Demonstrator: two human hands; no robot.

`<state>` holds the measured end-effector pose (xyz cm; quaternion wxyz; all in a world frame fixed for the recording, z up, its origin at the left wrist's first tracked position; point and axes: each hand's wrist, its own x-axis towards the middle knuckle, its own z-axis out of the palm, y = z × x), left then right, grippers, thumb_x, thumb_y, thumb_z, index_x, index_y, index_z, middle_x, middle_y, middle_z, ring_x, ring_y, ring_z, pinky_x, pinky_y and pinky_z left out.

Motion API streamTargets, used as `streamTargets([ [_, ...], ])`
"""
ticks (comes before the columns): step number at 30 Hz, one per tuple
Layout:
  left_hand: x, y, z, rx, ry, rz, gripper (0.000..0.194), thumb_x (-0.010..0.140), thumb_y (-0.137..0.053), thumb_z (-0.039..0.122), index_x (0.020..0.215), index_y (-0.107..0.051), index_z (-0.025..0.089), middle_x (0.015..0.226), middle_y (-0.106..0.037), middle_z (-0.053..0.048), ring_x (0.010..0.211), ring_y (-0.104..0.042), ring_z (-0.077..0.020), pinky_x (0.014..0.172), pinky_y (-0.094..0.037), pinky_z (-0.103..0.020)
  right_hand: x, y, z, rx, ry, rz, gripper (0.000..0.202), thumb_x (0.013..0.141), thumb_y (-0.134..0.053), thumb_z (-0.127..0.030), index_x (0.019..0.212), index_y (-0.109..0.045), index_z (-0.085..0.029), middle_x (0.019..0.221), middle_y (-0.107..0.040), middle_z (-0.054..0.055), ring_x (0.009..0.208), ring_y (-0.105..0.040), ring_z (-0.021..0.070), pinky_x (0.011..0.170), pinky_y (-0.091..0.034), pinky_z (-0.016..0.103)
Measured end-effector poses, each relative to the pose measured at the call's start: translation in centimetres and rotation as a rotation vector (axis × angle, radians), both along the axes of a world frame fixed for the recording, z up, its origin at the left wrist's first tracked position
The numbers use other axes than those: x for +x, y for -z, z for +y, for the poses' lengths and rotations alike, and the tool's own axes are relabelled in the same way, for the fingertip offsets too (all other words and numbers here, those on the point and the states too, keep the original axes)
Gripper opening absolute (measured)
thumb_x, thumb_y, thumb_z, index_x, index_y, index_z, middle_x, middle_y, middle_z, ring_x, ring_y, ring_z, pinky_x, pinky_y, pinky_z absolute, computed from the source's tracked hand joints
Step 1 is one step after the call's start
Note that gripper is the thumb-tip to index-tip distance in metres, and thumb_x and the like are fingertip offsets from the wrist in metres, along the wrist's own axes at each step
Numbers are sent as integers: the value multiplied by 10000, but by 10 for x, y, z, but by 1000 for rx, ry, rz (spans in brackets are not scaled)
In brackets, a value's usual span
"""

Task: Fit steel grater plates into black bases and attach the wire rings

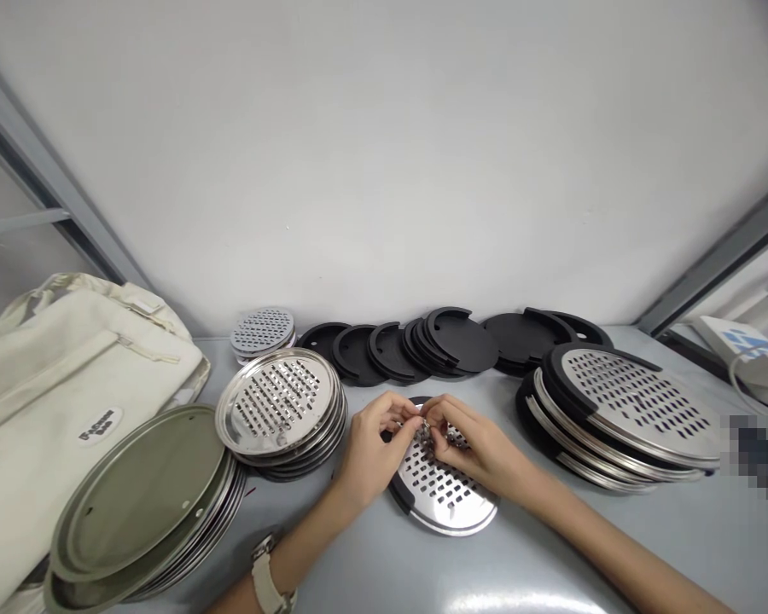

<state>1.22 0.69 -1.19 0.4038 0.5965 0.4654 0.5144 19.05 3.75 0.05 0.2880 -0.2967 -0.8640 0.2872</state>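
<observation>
A round metal grater plate (pixel 448 503) with a black rim piece along its left and upper edge lies on the grey table (pixel 371 554). Over its upper part, my left hand (pixel 379 439) and my right hand (pixel 470 439) meet fingertip to fingertip. Both are closed in a pinch around a small shiny metal piece (pixel 426 424), too small to make out clearly. The fingers hide part of the plate's holes.
Stacked grater plates stand left (pixel 278 405) and right (pixel 637 401). Black round covers (pixel 461 341) line the wall, beside small white grater discs (pixel 262 331). Olive lids (pixel 141 495) and a cream bag (pixel 83 367) are at far left. A white box (pixel 736 341) sits at far right.
</observation>
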Motion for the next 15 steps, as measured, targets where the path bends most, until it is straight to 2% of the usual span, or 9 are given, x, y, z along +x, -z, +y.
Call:
streamTargets([
  [4,-1,1,1,28,5,7,123,862,-568,256,926,-627,170,878,-627,-56,832,-614,-164,735,-485,-246,0,0,-1,20,1,13,126,856,-470,-102,889,-459,-224,937,-555,48,871,-554,179,797,-460,303],
  [13,-3,1,2,87,27,59,166,892,-512,216,943,-667,184,930,-575,-62,858,-591,-160,765,-491,-257,0,0,-2,21,0,38,117,858,-476,-112,891,-484,-224,918,-559,49,830,-549,175,762,-465,299],
  [15,-3,3,3,85,16,41,199,891,-516,226,1023,-658,186,939,-576,-64,856,-589,-158,776,-490,-262,1,0,-2,19,0,36,113,861,-475,-115,886,-479,-225,926,-560,51,840,-552,177,763,-467,298],
])
